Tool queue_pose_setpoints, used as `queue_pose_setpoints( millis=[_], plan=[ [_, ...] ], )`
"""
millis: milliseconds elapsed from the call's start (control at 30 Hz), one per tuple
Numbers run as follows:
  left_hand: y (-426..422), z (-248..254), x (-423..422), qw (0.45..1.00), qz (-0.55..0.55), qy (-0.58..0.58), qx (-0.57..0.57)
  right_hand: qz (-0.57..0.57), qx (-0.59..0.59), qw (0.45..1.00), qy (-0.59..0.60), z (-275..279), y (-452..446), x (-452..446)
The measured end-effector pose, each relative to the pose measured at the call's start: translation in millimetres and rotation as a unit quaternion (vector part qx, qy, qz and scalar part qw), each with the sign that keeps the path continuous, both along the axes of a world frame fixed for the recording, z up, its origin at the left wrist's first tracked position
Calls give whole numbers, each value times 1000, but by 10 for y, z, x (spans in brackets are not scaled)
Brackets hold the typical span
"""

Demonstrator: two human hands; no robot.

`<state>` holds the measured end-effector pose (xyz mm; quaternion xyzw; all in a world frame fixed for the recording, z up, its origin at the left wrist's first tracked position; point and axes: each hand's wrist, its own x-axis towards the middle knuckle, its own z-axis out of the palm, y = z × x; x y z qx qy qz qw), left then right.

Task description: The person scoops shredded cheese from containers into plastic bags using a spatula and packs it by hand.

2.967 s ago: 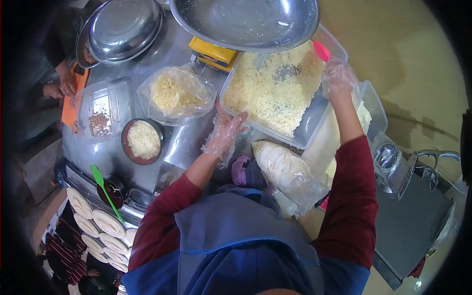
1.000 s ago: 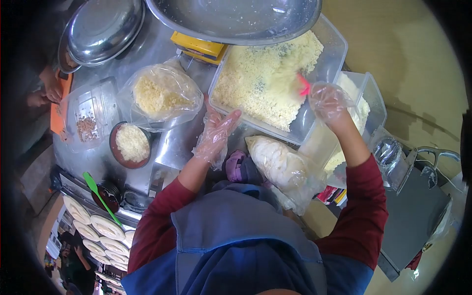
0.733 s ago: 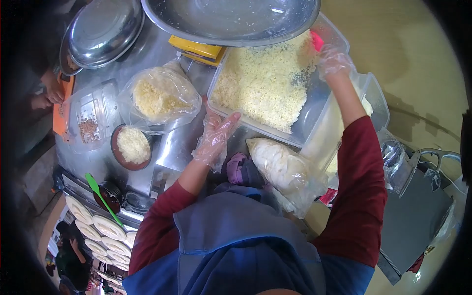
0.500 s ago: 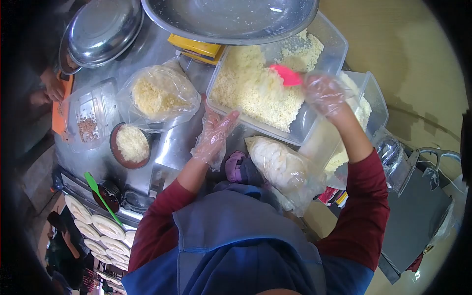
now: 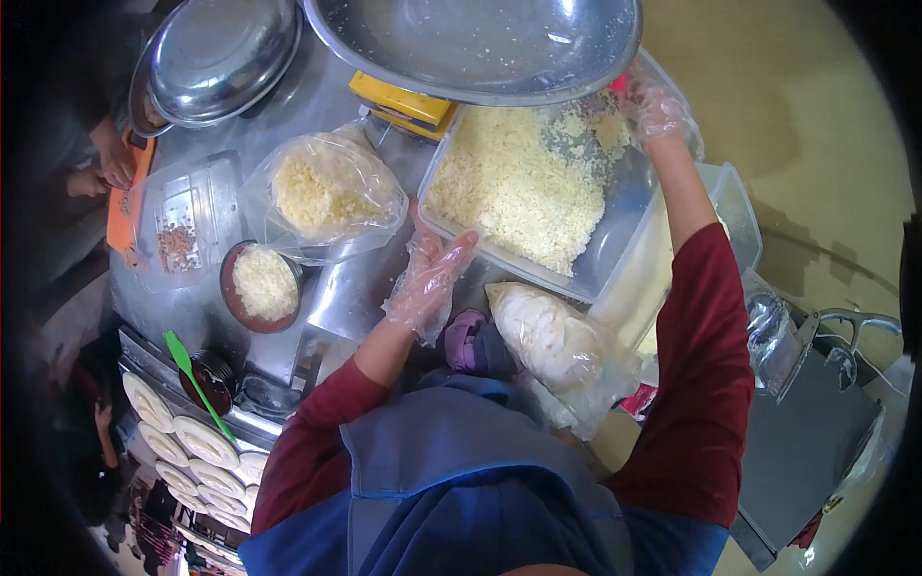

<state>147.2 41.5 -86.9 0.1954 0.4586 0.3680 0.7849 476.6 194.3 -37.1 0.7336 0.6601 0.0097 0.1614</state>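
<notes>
Metal surface [image 5: 307, 106]: carries most of the items listed. Clear tub [image 5: 624, 197]: on the surface, ahead of the person, holding pale yellow crumbs [image 5: 538, 182], which lie thick over its left and middle; a strip of floor at the right shows bare. Steel basin [image 5: 471, 38]: overlaps the tub's far side in this view; whether the two touch cannot be told. Upturned metal bowl [image 5: 226, 58]: at the far left. Bag of white material [image 5: 552, 331]: just beside the tub's near side. Bag of yellow crumbs [image 5: 327, 192]: left of the tub. Small bowl [image 5: 229, 290]: near that bag, filled with white shreds [image 5: 264, 282].

Left hand [image 5: 423, 278]: gloved in clear plastic, thumb spread from the fingers, at the tub's near left corner. Right hand [image 5: 658, 106]: likewise gloved, curled around a pink scraper [image 5: 618, 84] at the tub's far right; the scraper is partly hidden. Green spatula [image 5: 197, 379]: leaning across a dark container [image 5: 219, 384], lower left.
</notes>
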Motion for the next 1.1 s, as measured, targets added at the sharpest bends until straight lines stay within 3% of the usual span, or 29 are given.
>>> queue_pose_setpoints(
  millis=[67,133,167,233,300,367,500,567,600,667,700,733,800,833,900,967,1000,1100],
  plan=[
    [-27,-34,8,1000,4,5,-7,11,-40,998,39,-206,173,1],
    [-78,-168,4,1000,13,-3,5,162,35,982,87,-682,233,28],
    [-90,-207,5,1000,20,-12,18,162,36,982,87,-770,194,15],
    [-81,-158,6,999,24,-21,2,288,14,947,140,-718,137,-173],
    [-63,-95,24,999,31,-33,-14,60,-183,968,162,-160,-166,-659],
    [-30,-49,19,1000,14,0,-6,210,-197,957,25,174,-517,-880],
    [-9,-84,23,1000,10,-9,-8,161,-173,968,78,304,-720,-724],
    [-9,-96,23,1000,7,-17,13,-10,-87,996,-34,294,-456,-388],
    [-14,-97,22,1000,8,-15,13,-9,-87,996,-33,201,-402,-267],
    [-17,-97,24,1000,7,6,16,-70,-31,983,167,-136,-383,-96],
    [-16,-99,23,1000,8,7,16,-8,-59,995,83,-322,-353,-194],
    [-20,-100,18,1000,-3,18,20,-5,-60,995,85,-280,-434,-416],
    [-11,-96,9,999,-13,31,24,186,-106,968,134,23,-661,-864],
    [-1,-85,18,1000,-12,18,21,188,-106,967,135,160,-554,-874],
    [-11,-67,22,1000,-11,7,16,47,-196,950,240,360,-317,-771],
    [-11,-58,42,999,0,21,32,45,-229,972,34,133,112,-314],
    [-8,-56,42,999,3,23,33,48,-228,972,35,85,100,-344],
    [-6,-41,29,999,-18,31,2,-34,-196,936,292,-121,-17,-524]
  ],
)
